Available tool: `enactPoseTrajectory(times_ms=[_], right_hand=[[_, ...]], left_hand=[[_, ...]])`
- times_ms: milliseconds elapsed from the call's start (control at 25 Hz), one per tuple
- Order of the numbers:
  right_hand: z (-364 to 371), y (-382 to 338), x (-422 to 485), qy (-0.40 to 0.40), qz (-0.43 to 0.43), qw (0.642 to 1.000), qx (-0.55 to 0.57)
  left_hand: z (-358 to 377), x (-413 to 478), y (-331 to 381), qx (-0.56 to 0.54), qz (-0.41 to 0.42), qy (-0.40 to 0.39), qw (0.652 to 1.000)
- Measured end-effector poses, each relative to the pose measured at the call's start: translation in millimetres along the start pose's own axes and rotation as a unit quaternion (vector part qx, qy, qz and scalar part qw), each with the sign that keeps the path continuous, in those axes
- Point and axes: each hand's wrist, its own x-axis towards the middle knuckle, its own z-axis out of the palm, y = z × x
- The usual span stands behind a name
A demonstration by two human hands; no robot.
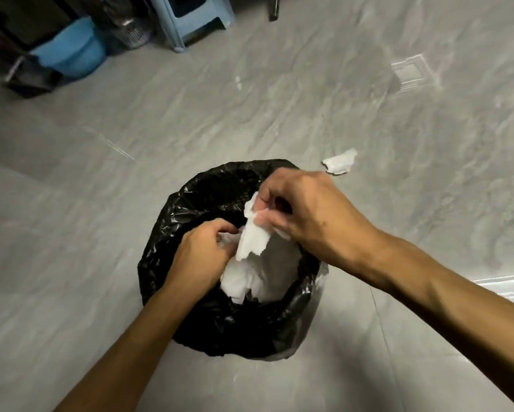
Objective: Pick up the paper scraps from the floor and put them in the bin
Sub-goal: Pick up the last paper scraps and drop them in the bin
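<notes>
Bin (172, 281): sitting at lower centre, black liner folded over its rim, white paper piling inside.
Right hand (306, 212): pinching a torn scrap (254, 236) over the opening, so it falls inside.
Left hand (199, 257): curling closed around crumpled paper (227, 239), over the bin's mouth.
Remaining: one scrap on the floor (340, 162) lying right of centre; a smaller fleck (237, 82) lying further up.

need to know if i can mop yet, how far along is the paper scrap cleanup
Done: white paper already piled inside the black-bagged bin. In hand: both the left hand and the right hand grip a torn white sheet over its opening. Left: a crumpled white scrap and a small white bit on the grey floor.
</notes>
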Motion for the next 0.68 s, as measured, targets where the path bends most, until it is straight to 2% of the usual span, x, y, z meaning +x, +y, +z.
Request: enactPoseTrajectory(times_ms=[80,120,240,320,400,480,560,680], right_hand=[[10,0,2,-0.119,-0.023,0.989,-0.082],[9,1,0,-0.124,-0.029,0.989,-0.079],[-4,5,-13,0.007,-0.023,0.999,-0.025],[-22,22,-25,0.110,0.060,0.991,0.045],[-42,52,-36,0.196,0.155,0.963,0.100],[-62,97,-53,0.247,0.226,0.940,0.062],[-83,152,-71,0.249,0.291,0.923,-0.024],[-134,239,-99,0.180,0.395,0.886,-0.162]], left_hand=[[-12,3,0,-0.048,-0.014,0.074,0.996],[-17,4,4,-0.070,-0.014,0.104,0.992],[-21,3,32,-0.127,0.023,0.136,0.982],[-18,0,62,-0.166,0.076,0.113,0.977],[-14,1,95,-0.184,0.135,0.088,0.970],[-6,10,134,-0.168,0.186,0.073,0.965],[8,27,172,-0.139,0.205,0.031,0.968],[44,52,222,-0.103,0.167,-0.123,0.973]])
